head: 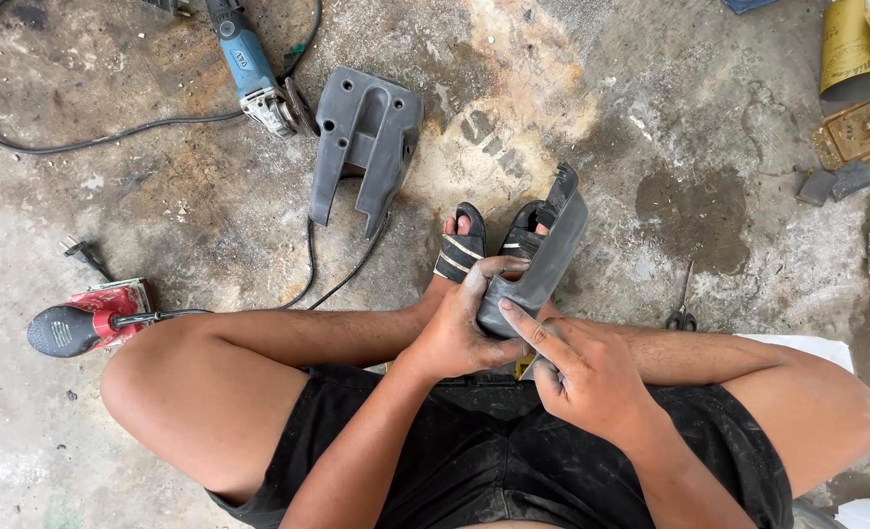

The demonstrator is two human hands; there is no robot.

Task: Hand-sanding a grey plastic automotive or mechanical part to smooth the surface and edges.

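Black shorts [513, 451] and bare crossed legs fill the near edge of the view, and just beyond them both hands meet on one grey plastic cover panel [542, 260]. Left hand [464, 328] wraps the panel's near end from the left, fingers curled over the top edge and gripping it firmly. Right hand [582, 377] sits closer to the body and a little to the right — its index finger laid out straight against the panel's near face, the other fingers folded; whether the thumb presses the back I cannot tell.

From the hands the panel's long axis runs away and to the right, rising over the sandalled feet [489, 240], its far tip well past the toes. So the left hand carries it, and the right only touches its lower end.

Farther out on the concrete floor [670, 108], up and left of the hands, lies a second grey panel [366, 142], flat and apart — with a blue angle grinder [254, 73] beyond it. A red sander [92, 318] rests far to the left, and scissors [682, 304] lie just right of the hands. Folded sandpaper [851, 49] is well off to the upper right.
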